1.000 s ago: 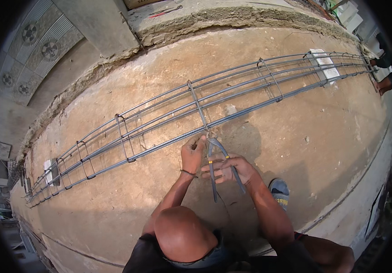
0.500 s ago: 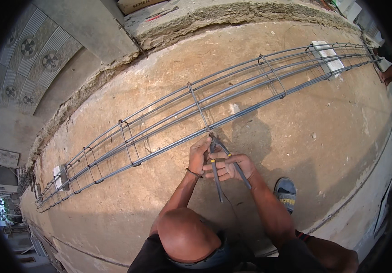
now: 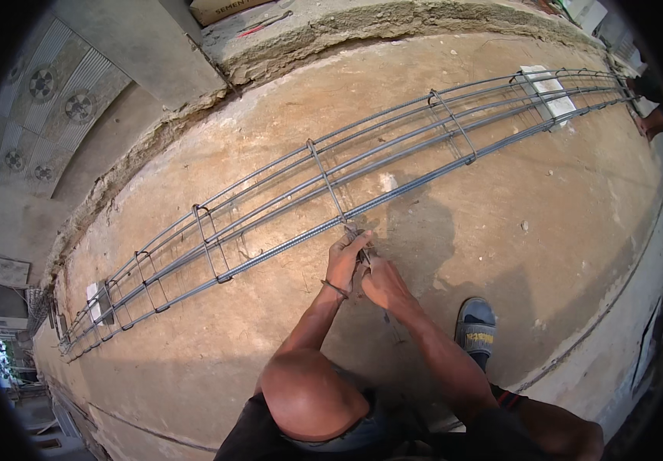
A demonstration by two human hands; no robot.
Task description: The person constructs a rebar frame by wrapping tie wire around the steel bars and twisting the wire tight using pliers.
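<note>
A long steel rebar cage [image 3: 270, 200] with square stirrups [image 3: 324, 176] lies in front of me. My right hand [image 3: 383, 286] is closed round the pincers [image 3: 363, 257], whose grey handles are mostly hidden by the fingers. Close against it, my left hand [image 3: 341, 260] is closed beside the pincers' head, thumb and fingers drawn together; what they grip is hidden. Both hands are just on the near side of the cage, by the lower corner of the middle stirrup, where the pincers' head meets the near bars.
White blocks [image 3: 548, 96] prop the cage near its right end and left end [image 3: 99, 303]. A rough concrete ledge [image 3: 331, 44] runs behind it. At the far right another person's hand [image 3: 652, 123] is near the cage end. My sandalled foot [image 3: 476, 326] is at lower right.
The right hand has gone from spread fingers with the pincers' handles apart to a closed grip round them. The handles have come together. The view has shifted slightly.
</note>
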